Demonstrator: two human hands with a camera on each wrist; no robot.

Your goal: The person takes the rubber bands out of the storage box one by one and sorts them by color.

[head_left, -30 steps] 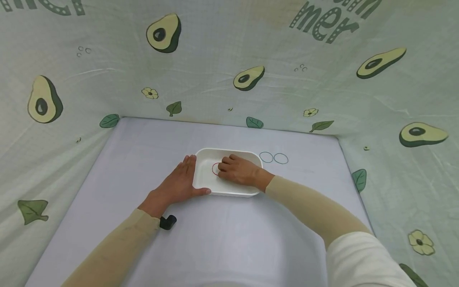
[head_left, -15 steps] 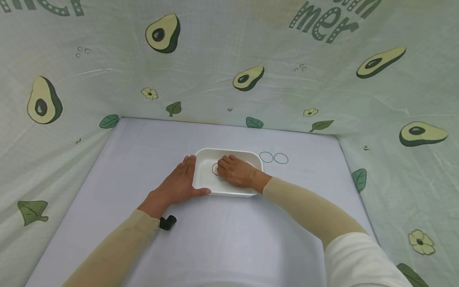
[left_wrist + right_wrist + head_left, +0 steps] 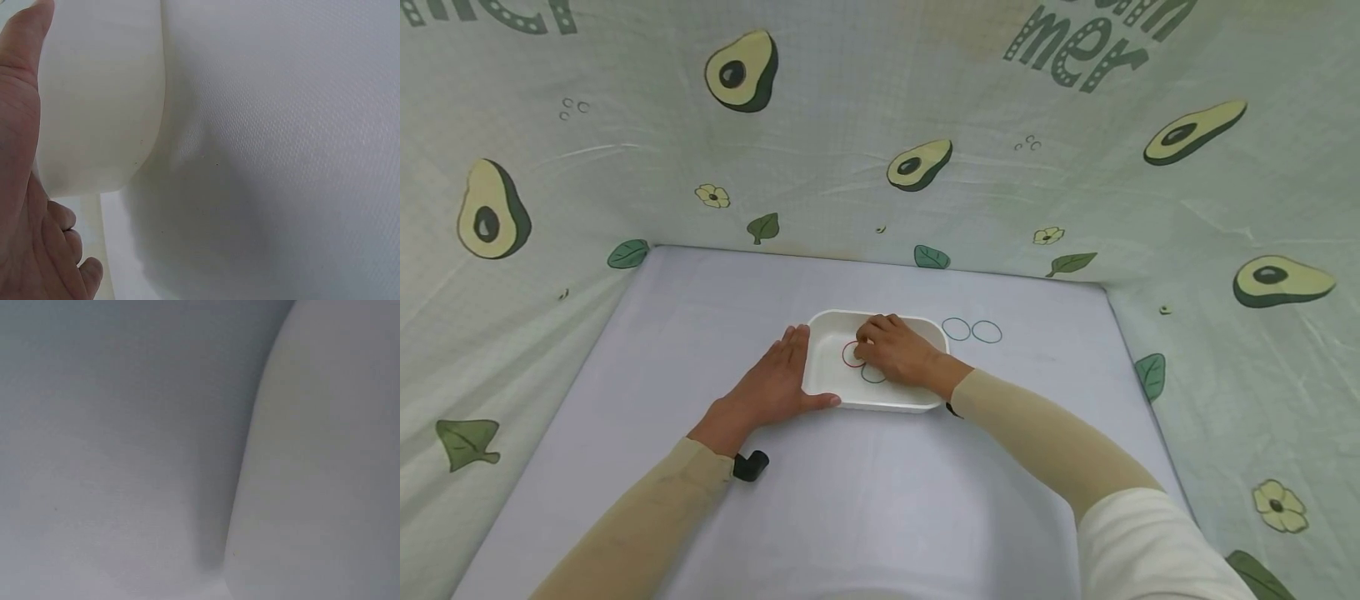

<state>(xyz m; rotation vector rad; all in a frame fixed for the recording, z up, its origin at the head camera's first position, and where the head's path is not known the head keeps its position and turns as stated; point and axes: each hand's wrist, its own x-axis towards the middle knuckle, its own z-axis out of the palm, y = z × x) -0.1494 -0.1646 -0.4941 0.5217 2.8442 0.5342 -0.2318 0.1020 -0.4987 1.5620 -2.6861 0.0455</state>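
A white rectangular tray (image 3: 842, 392) with rounded corners stands on the table. In the head view my left hand (image 3: 771, 383) rests against its left end, fingers straight along the wall and thumb at the near rim. The left wrist view shows that thumb on the tray's outer wall (image 3: 100, 100). Inside the tray, my right hand (image 3: 898, 350) reaches down with bent fingers, which hide whatever lies beneath them. By its fingertips lies a thin red loop (image 3: 843, 353), like a rubber band. A similar thin green loop (image 3: 872, 382) is partly covered by the hand.
Two thin green-blue loops (image 3: 956, 329) lie side by side on the white tabletop (image 3: 865, 500), right of the tray's far corner. An avocado-print cloth (image 3: 820, 167) hangs behind and at both sides. In the right wrist view, only pale blurred surfaces show.
My right hand has shifted slightly up and right inside the tray, and its fingers have lifted. More of the green loop has come into sight. The left hand and tray stay put.
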